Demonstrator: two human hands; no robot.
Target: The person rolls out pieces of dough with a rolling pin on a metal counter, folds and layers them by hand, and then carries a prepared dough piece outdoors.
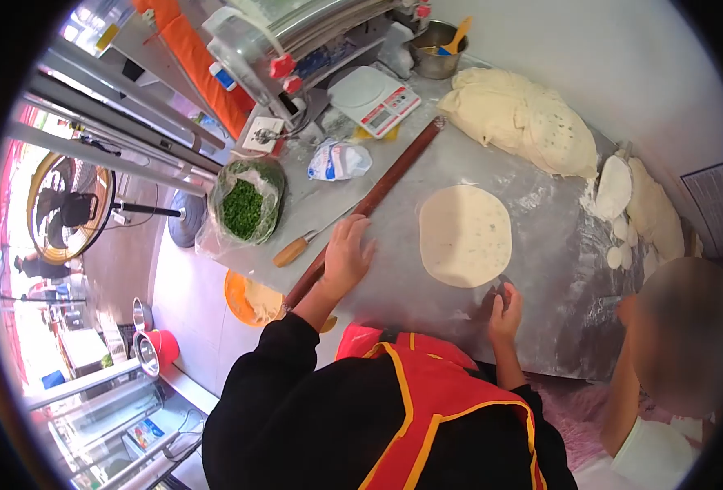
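A flat, rounded sheet of dough [466,237] with small green flecks lies on the grey metal worktop [394,286]. To its left, a long dark-red rolling pin [402,167] lies diagonally. My left hand [349,255] rests on the pin's lower half, fingers apart and partly over it. Near the worktop's front edge, just below the dough sheet, is my right hand [505,314]; its fingers are curled near a small dark object whose shape is unclear. A wooden-handled tool [293,251] lies left of the pin.
Chopped greens [243,209] sit in a plastic-lined bowl at left. Behind are a white scale [375,98], a plastic bag [339,160] and a metal pot [437,51]. A large dough mass [520,121] lies back right. Another person [655,449] is at the right edge.
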